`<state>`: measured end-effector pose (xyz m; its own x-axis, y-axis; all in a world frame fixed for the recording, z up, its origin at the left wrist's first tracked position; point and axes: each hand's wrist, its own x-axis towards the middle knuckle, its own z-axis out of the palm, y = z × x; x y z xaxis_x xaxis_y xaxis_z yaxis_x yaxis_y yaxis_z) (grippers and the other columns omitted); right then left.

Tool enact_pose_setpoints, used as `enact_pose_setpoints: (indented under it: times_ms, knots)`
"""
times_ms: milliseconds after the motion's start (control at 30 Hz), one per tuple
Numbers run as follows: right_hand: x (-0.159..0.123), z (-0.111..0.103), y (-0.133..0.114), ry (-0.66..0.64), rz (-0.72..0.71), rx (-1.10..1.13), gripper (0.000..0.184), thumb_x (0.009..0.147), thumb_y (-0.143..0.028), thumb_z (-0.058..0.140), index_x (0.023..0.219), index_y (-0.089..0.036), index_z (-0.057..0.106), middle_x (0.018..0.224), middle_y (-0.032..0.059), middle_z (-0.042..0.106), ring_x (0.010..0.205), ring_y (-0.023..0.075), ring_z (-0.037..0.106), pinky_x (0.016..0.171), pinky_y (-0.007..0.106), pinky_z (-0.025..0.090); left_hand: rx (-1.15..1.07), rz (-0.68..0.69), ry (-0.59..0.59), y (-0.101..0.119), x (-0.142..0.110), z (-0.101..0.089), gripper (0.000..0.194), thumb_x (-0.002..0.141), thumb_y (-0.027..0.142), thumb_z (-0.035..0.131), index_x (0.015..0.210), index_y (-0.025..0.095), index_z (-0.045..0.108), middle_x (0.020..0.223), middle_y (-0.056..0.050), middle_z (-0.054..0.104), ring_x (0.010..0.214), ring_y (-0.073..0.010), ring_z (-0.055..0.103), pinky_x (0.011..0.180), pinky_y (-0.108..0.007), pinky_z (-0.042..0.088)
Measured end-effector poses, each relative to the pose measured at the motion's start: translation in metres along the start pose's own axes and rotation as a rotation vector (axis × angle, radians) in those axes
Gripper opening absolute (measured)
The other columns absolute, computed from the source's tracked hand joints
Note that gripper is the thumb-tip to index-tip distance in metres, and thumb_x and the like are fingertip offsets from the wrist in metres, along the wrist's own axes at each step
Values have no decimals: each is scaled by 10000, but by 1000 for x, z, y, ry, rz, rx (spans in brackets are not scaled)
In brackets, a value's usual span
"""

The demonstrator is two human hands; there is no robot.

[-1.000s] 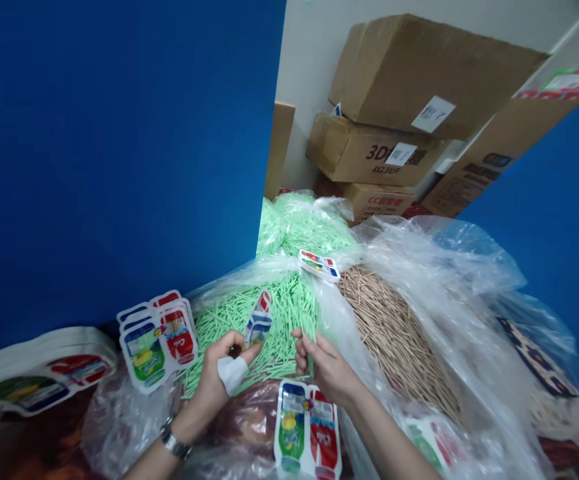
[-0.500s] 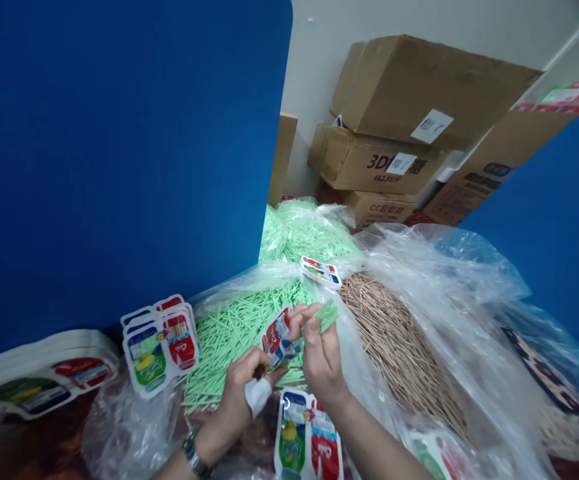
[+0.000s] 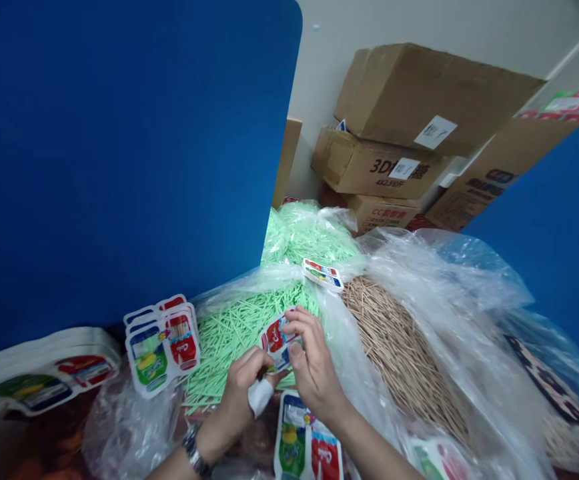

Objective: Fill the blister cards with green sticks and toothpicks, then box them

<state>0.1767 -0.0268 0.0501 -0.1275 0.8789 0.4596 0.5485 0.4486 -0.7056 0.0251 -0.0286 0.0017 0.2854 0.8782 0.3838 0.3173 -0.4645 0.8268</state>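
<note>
My left hand [image 3: 244,387] is closed on a small printed packet [image 3: 274,340], with red and blue-green halves, held above the green sticks. A crumpled white scrap [image 3: 260,397] rests against the inside of that hand. My right hand [image 3: 314,367] is at the packet's right side, its thumb and curled fingers apart, fingertips by the packet's upper edge. No green sticks show in the right hand; whether some are inside the packet is hidden. Under the hands lies a heap of thin green sticks [image 3: 224,333]. Below my right wrist is another printed packet [image 3: 292,437].
Fanned packets [image 3: 162,347] and a thick stack of packets [image 3: 49,373] lie left. One packet [image 3: 323,275] rests on the plastic ahead. Brown sticks [image 3: 394,347] fill a clear bag [image 3: 464,313] at right. Cardboard boxes [image 3: 389,160] stand behind; a blue panel [image 3: 119,147] rises left.
The bunch of short green sticks pinched in my right hand is no longer visible. My right hand has lowered toward the packet, and its fingers have spread.
</note>
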Motion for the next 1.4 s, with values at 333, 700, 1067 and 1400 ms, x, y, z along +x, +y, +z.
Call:
enact_pose_setpoints:
  times_ms: [333, 700, 1067, 1400]
  knots:
    - [3, -12, 8, -71, -76, -108, 307, 968, -306, 358, 1234, -289, 511, 1335, 55, 486, 1349, 266, 291, 1100, 541, 233, -40, 32, -1, 5, 7, -9, 125, 847, 201, 612, 754, 181, 531, 716, 1, 556, 643, -140, 526, 597, -244, 402]
    - [15, -14, 54, -100, 371, 529, 397, 892, -458, 517, 1222, -239, 482, 1061, 71, 633, 993, 209, 600, 831, 354, 487, -204, -115, 19, -6, 5, -12, 86, 845, 240, 603, 786, 180, 621, 759, -24, 636, 699, -161, 588, 656, -265, 454]
    - [7, 24, 39, -98, 339, 588, 199, 883, -399, 555, 953, -222, 497, 761, -21, 565, 688, 127, 551, 628, 231, 451, -621, -487, 126, -13, 11, -25, 303, 736, 335, 737, 966, 156, 655, 899, -71, 741, 790, -211, 675, 732, -304, 538]
    - [-27, 44, 45, -263, 228, 254, 231, 918, -361, 475, 1072, -222, 575, 1004, 69, 636, 930, 199, 618, 802, 306, 513, -238, -596, 513, -64, -42, -117, 404, 694, 433, 736, 945, 119, 692, 864, -90, 753, 752, -252, 695, 668, -343, 568]
